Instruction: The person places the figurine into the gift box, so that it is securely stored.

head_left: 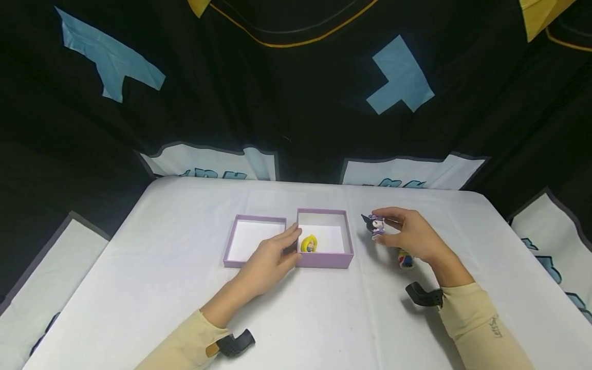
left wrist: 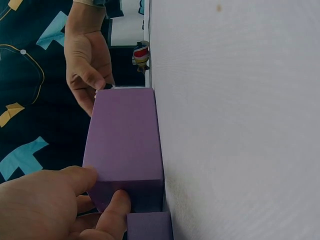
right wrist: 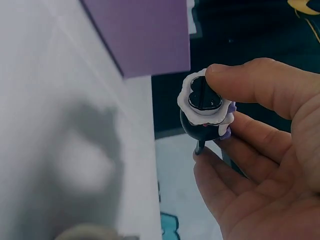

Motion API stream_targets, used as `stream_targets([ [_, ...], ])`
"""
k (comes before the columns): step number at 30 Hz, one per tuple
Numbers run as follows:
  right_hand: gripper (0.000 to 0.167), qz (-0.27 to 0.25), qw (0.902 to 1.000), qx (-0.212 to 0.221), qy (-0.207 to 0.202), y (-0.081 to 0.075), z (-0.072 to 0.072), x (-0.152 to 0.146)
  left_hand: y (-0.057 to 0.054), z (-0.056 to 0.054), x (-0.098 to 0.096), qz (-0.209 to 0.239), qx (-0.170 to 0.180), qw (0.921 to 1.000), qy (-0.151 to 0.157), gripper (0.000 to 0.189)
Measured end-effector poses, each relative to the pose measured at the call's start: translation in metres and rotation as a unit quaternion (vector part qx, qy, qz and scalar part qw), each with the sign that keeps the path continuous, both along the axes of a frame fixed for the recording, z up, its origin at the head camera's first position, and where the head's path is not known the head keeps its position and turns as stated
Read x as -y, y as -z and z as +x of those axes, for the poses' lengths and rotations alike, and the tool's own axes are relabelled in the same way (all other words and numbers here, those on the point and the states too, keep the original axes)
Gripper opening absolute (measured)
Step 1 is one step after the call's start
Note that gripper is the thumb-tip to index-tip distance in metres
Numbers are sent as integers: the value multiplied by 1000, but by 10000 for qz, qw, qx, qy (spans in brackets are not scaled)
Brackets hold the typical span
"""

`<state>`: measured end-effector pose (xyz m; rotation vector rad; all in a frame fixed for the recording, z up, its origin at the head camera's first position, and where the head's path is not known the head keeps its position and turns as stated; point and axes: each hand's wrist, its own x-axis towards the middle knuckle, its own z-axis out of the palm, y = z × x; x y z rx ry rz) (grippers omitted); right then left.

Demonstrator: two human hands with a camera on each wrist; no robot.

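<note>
My right hand (head_left: 413,235) pinches a small figurine (head_left: 375,225) with a black pointed hat, white face and purple dress. It is held above the table, right of an open purple box (head_left: 325,261). In the right wrist view, the thumb lies on the figurine's white frilled underside, which carries a black heart shape. At the box's left side, my left hand (head_left: 273,255) holds the wall by its front corner, the fingers at the rim. Inside the box is a yellow-haired figurine (head_left: 309,244).
A shallow purple tray, probably the box's lid (head_left: 235,241), lies open side up against the box's left, partly behind my left hand. Another figurine in red, blue and yellow (head_left: 405,259) stands under my right wrist. The white-covered table (head_left: 324,318) ends at a dark curtain (head_left: 305,118).
</note>
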<state>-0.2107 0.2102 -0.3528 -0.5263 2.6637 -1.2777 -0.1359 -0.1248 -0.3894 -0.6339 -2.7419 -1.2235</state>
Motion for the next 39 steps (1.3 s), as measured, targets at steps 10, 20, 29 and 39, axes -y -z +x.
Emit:
stream_targets([
  [10,53,47,9992,-326,-234,-7,5,17,1,-1,-2,-6,-32,10000,25,55],
  [20,53,150,9984,-357,-400,-14,6,38,0,-1,-1,14,-6,10000,-20,55],
  [29,52,101,9968,-505,-616,-16,3,58,1,0,1,6,12,10000,-37,55],
  [39,52,195,9932,-794,-829,-11,3,82,0,0,0,-49,-10,10000,-9,54],
])
